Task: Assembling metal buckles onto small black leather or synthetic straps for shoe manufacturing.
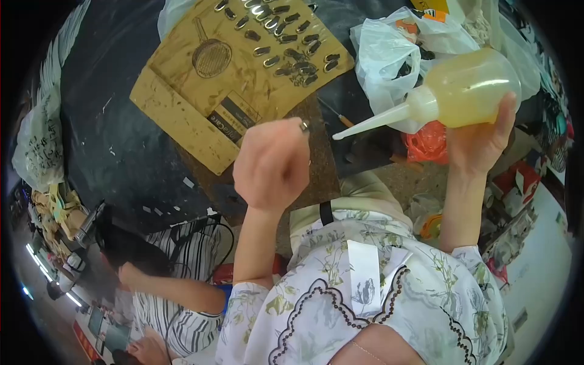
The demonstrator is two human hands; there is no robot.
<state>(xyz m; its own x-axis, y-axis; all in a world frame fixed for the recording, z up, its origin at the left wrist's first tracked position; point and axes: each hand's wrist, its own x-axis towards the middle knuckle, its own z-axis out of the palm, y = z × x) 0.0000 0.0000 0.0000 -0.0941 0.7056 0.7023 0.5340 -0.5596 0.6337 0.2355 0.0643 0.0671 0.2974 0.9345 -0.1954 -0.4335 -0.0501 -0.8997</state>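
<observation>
Clenched with its knuckles upward, the left hand [272, 164] pinched a small, dark, shiny piece [305, 126] at its one o'clock edge; most of its fingertips were hidden. At three o'clock from it, the right hand [477, 145] was wrapped around a rounded, translucent plastic squeeze bottle [477, 88] partly filled with yellow liquid. The bottle lay tilted nearly on its side, its long, tapered white nozzle [380, 118] pointing toward eight o'clock. The nozzle's tip was near the small piece, between three and four o'clock from it, and did not touch it.

At eleven o'clock from the left hand, a flat brown cardboard sheet [176, 115] lay on the black tabletop [121, 146], with many small, dark oval pieces with silvery rims [261, 51] spread over its far part. A thin-shafted tool with an orange-brown handle [345, 121] rested at two o'clock, a crumpled white plastic bag [386, 52] beyond it. Toward three o'clock was a bright red plastic bag [429, 143]. Another person's bare forearm [179, 293] showed at seven o'clock.
</observation>
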